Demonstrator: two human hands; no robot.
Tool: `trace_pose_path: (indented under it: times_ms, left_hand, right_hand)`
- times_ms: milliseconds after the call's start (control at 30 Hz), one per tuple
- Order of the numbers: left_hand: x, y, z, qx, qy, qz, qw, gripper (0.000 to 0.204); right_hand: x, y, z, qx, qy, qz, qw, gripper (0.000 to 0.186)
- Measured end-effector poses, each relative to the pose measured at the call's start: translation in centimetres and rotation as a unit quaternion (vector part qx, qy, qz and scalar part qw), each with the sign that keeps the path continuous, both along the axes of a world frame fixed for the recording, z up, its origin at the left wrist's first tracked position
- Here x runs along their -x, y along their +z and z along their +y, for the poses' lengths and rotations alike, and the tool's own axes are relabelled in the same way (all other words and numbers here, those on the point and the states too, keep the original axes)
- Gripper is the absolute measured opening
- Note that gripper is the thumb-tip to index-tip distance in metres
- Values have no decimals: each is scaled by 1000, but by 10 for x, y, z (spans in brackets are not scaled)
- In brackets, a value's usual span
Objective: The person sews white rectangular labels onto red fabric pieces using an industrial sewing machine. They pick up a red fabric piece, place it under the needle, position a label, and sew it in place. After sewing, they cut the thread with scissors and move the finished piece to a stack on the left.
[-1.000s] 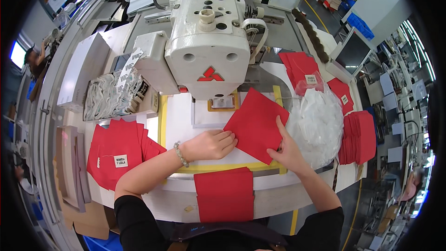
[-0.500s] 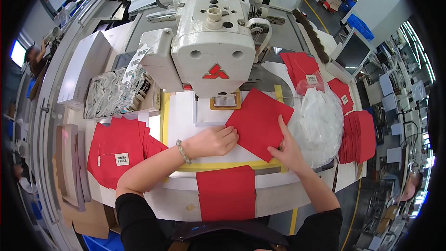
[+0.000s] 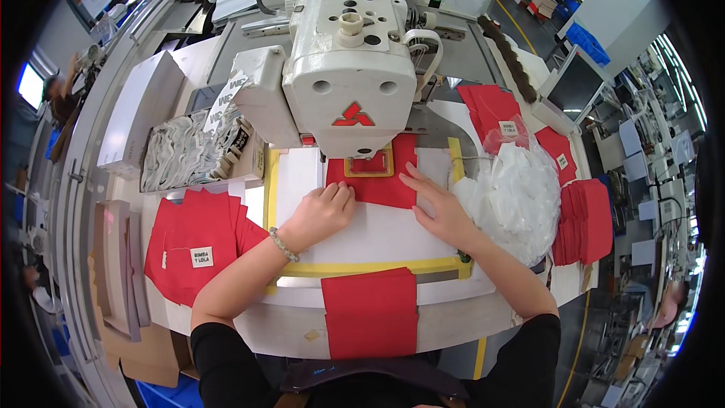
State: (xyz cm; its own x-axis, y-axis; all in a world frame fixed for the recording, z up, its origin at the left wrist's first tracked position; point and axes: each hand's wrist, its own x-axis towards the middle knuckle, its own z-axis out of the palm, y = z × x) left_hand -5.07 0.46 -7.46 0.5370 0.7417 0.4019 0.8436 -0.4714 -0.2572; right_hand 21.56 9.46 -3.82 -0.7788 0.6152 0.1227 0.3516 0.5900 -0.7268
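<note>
A red fabric piece (image 3: 385, 193) lies under the head of a white sewing machine (image 3: 347, 98), and the machine's brass-coloured clamp frame (image 3: 370, 174) is over it. My left hand (image 3: 323, 215) is at the piece's near left edge, its fingers curled together on the fabric. My right hand (image 3: 442, 215) lies along the right edge with fingers stretched out and thumb apart, touching the fabric. Near the table's front edge rests a stack of red fabric pieces (image 3: 370, 313). To the left, more red pieces with pale labels (image 3: 189, 238) are spread in a pile.
A box of white labels (image 3: 189, 151) stands left of the machine, beside a long white box (image 3: 140, 113). A white plastic bag (image 3: 517, 204) bulges close to my right hand. Beyond it lie a red stack (image 3: 581, 219) and a small monitor (image 3: 574, 91). Yellow tape (image 3: 362, 266) borders the work area.
Both hands have moved the red fabric piece left and away from me, under the machine's clamp frame. The piece has turned straighter. My right hand has flattened out beside it.
</note>
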Motion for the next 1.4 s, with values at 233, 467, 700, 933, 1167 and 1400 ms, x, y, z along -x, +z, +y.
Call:
trace_pose_path:
  times_ms: [233,467,700,933,1167,1400]
  left_hand:
    - [8,-2,9,-22,12,-36,999,30]
    - [12,14,-6,34,59,-164,984,33]
    - [19,19,-16,99,93,-221,966,34]
    - [21,18,-18,96,96,-256,957,23]
    - [22,14,-21,107,96,-270,952,19]
    - [24,22,-20,106,108,-288,946,25]
  right_hand:
    - [14,-12,19,-116,25,-12,993,44]
    - [10,-19,13,-166,15,-31,986,29]
    - [14,-17,10,-206,27,-21,978,29]
    - [13,-16,12,-201,14,-26,979,30]
    - [4,-9,4,-266,-52,-63,960,29]
    - [5,-15,1,-293,-73,-63,951,26]
